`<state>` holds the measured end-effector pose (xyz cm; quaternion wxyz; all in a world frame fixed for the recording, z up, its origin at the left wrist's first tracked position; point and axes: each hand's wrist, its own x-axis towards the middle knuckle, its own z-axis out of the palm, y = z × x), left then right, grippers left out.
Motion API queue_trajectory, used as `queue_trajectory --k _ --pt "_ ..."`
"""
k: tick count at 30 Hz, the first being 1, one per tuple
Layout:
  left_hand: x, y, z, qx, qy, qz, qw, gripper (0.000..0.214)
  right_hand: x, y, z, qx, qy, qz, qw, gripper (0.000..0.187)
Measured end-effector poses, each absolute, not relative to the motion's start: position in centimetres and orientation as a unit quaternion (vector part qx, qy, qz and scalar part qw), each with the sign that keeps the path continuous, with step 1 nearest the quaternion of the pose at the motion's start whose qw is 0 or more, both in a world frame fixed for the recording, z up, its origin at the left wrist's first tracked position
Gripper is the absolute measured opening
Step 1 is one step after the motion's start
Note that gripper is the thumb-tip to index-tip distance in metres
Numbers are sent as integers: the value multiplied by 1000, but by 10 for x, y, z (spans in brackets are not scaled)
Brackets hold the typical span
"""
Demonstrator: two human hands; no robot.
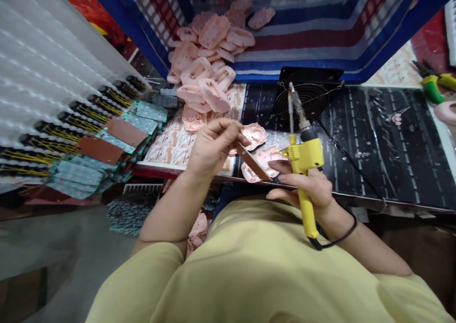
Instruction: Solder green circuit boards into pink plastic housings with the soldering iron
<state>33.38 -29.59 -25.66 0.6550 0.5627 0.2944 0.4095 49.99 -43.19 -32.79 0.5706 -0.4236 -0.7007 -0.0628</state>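
Observation:
My left hand (217, 145) pinches one end of a brown circuit board (252, 161), which is tilted and seen nearly edge-on. In my right hand (313, 190) is a yellow soldering gun (304, 156), its metal tip pointing up and away from me. The thumb and fingers of that hand reach toward the board's near end; I cannot tell whether they touch it. Beneath the board, two pale pink plastic shells lie at the bench edge, one nearer shell (261, 164) and one farther shell (254, 135).
A blue crate (356, 71) with a striped lining stands behind, pink shells (213, 33) heaped at its left. Circuit boards with yellow wires (85, 156) are stacked at left. A black fan (302, 99) sits behind the soldering gun. Green-yellow pliers (432, 88) lie far right.

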Motion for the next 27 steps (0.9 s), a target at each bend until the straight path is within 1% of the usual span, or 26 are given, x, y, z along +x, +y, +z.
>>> queue_trajectory --k 3,8,11,14,18,22,24,27 --pt "327 -275 -243 561 296 432 641 39 512 -430 -332 -457 -692 -89 552 35" --pt "313 -245 -244 596 316 359 645 40 529 -427 -341 -479 -718 -126 489 32" --pt "307 -237 -250 691 371 280 554 37 536 -424 -339 -481 -740 -121 454 31" --pt "305 -235 -257 770 389 210 461 32 540 -409 -332 -470 -785 -83 396 26" --pt "309 -234 -272 826 355 188 396 23 537 -364 -328 -457 -834 -12 309 24" --pt "313 -236 -289 891 336 155 264 14 530 -318 -331 -476 -842 47 249 24" --pt "314 -238 -294 913 325 136 209 13 529 -307 -331 -496 -838 62 217 24" --pt "314 -243 -298 926 306 136 174 13 529 -311 -330 -520 -834 47 179 24"
